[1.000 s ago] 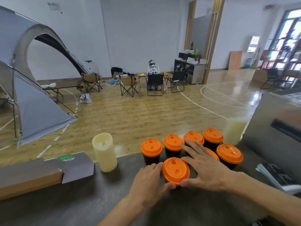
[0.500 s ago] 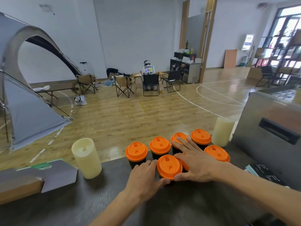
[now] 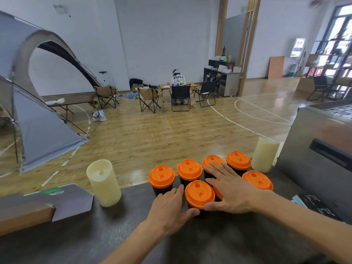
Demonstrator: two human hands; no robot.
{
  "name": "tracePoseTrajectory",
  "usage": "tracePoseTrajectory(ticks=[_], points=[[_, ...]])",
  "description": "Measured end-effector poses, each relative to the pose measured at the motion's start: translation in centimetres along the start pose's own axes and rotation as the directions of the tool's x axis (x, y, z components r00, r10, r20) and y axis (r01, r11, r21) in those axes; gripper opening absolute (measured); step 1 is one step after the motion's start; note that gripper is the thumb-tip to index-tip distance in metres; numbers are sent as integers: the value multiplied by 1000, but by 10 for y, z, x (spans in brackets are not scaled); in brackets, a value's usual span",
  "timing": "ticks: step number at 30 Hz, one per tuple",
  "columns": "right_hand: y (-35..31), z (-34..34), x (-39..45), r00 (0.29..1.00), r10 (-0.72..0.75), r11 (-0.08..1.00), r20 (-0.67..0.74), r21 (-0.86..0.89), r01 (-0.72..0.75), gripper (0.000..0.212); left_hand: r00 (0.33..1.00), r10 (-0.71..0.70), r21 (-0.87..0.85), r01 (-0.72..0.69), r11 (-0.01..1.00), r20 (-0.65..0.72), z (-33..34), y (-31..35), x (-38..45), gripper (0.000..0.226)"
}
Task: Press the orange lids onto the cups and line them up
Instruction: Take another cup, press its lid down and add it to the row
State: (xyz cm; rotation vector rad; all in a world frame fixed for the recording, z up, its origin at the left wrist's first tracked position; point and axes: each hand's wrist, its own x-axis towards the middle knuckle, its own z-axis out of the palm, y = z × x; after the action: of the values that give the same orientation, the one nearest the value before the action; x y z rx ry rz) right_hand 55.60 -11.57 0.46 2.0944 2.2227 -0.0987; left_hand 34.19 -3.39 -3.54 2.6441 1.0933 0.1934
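Observation:
Several black cups with orange lids stand on the dark counter (image 3: 209,242). A rear row runs from the leftmost cup (image 3: 161,176) to the rightmost cup (image 3: 238,160). In front of it stands the front cup (image 3: 200,194), and another cup (image 3: 258,180) sits to the right. My left hand (image 3: 167,210) wraps the front cup's left side, thumb in front of it. My right hand (image 3: 233,190) lies flat, fingers spread, over a lidded cup (image 3: 218,191) that it mostly hides; its thumb touches the front cup.
Two cream cylinders flank the cups: the left cylinder (image 3: 103,182) and the right cylinder (image 3: 264,154). A steel machine (image 3: 320,159) rises at the right, with a dark leaflet (image 3: 314,205) before it. A cardboard box (image 3: 24,210) lies at the left. The counter's far edge runs just behind the cups.
The view has swung, so the cups sit further left in frame. Both hands stay around the front cup, the right hand still lying across the cup beside it.

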Motion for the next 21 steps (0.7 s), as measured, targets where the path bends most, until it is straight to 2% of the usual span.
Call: tracePoseTrajectory(ticks=[5, 11, 16, 21], points=[[-25, -14, -3, 985, -33, 998, -169, -54, 25, 95, 987, 74, 140, -54, 989, -140, -20, -20, -28, 68], [-108, -35, 22, 941, -238, 971, -241, -74, 227, 85, 947, 107, 231, -36, 972, -303, -62, -80, -97, 61], [-202, -35, 66, 876, -408, 910, -258, -31, 414, 82, 930, -47, 267, 152, 952, -364, -93, -153, -168, 50], [-311, -31, 116, 789, -551, 819, -271, 4, 574, 80, 871, -229, 274, 370, 888, -435, -121, -226, -245, 48]])
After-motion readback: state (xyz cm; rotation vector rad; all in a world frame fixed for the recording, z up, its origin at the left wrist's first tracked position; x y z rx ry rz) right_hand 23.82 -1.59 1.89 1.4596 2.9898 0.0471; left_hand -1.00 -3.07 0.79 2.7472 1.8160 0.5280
